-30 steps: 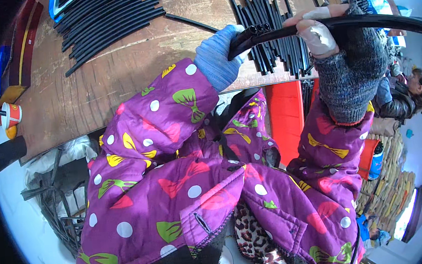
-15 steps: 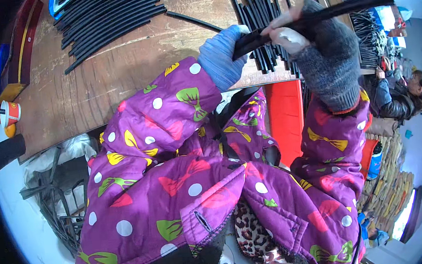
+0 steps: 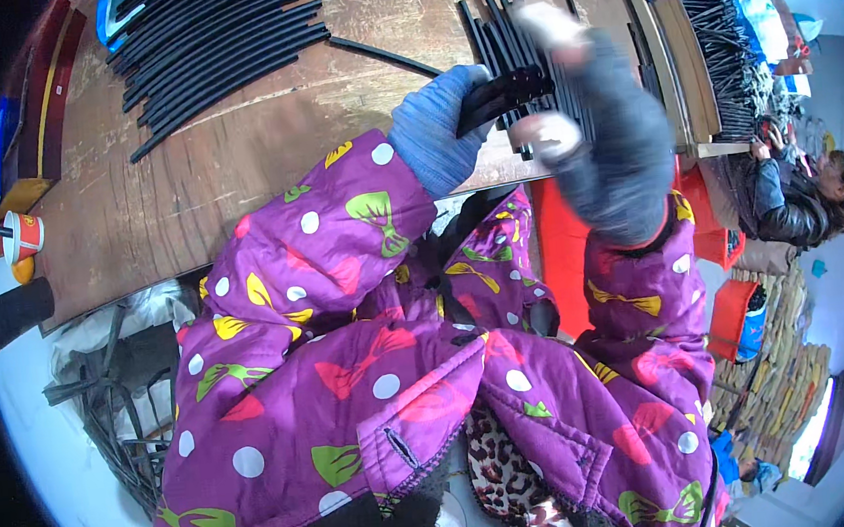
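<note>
My left hand (image 3: 440, 126), in a blue fingerless glove, is closed around a dark black strip (image 3: 498, 102) above the table's near edge. The strip's far end points toward my right hand (image 3: 607, 137), which wears a dark grey glove and is smeared by motion. Its thumb and fingers are spread apart on either side of that end, with a gap between. Beneath the right hand lies a group of thin black rods (image 3: 497, 31), partly hidden by it. A single black rod (image 3: 384, 55) lies slantwise just beyond my left hand.
A large row of black rods (image 3: 224, 60) covers the far left of the wooden table (image 3: 224, 180). A red and white cup (image 3: 26, 238) stands at the left edge. Red bins (image 3: 733, 322) sit at the right, where another person (image 3: 803, 195) works beside more black rods (image 3: 721, 67).
The long strip no longer stretches rightward through both hands. My right hand has moved left and opened its fingers, while my left hand keeps its grip almost in place.
</note>
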Demonstrator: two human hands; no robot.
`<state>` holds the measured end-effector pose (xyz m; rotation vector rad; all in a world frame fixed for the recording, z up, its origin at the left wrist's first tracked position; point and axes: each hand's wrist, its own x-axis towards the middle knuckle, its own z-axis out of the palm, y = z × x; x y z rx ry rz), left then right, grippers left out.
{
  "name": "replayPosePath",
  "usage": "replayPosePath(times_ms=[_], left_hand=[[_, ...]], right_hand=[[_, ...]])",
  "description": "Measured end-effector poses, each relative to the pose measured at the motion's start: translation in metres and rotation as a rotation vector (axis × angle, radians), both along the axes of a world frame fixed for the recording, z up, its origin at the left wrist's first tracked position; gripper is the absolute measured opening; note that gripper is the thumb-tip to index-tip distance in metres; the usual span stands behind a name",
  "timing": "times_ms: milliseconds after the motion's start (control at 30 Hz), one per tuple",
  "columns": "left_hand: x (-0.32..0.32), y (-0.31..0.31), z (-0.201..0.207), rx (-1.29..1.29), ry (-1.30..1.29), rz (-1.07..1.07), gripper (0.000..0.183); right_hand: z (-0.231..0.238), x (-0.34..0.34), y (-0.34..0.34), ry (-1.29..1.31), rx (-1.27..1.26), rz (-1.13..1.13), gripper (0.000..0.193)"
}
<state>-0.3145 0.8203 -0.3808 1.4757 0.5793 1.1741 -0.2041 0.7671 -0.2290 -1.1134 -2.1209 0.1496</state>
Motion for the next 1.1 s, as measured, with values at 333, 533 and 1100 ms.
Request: replayPosePath(times_ms=[333, 533, 1100], left_hand=[[-0.013, -0.004, 0.011, 0.048, 0.089, -0.031, 0.061], [-0.030, 0.005, 0.014, 0.203, 0.636, -0.008, 0.031], [-0.093, 0.011, 0.006, -0.362, -0.016, 0.281, 0.019]], right_hand=[[-0.040, -0.006, 0.008, 0.821, -0.767, 0.090, 0.085], [-0.054, -0.047, 0.015, 0.847, -0.535, -0.053, 0.039], [-0.009, -0.031, 0.011, 0.739, -0.356, -0.165, 0.018]])
